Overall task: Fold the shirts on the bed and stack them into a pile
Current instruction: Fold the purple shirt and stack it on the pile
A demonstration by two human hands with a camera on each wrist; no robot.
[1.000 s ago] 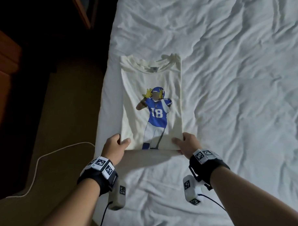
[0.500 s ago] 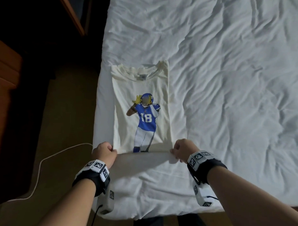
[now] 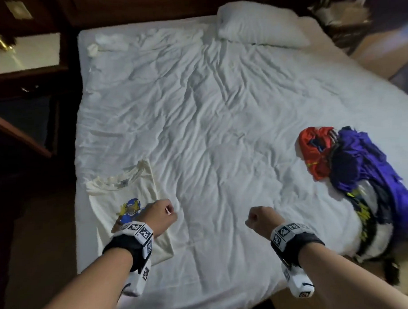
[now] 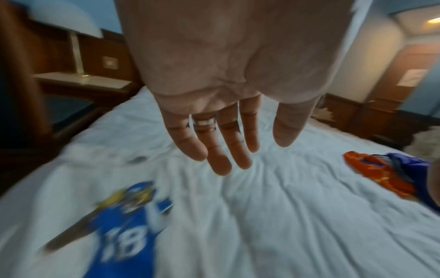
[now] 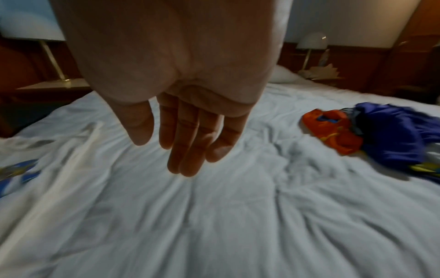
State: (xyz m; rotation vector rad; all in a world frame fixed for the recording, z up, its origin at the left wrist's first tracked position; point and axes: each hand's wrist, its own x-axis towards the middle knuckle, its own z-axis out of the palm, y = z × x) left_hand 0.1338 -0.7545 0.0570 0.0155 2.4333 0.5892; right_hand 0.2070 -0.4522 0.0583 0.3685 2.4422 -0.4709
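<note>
L hand hides part of cream shirt print; wrist views blurred.

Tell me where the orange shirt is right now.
In the head view the orange shirt lies on the bed's right side, at the far end of the unfolded clothes pile.

The cream folded T-shirt with a football-player print lies at the near left edge of the white-sheeted bed; the heap of orange and purple unfolded shirts sits far right, with the white pillow at the head.
</note>
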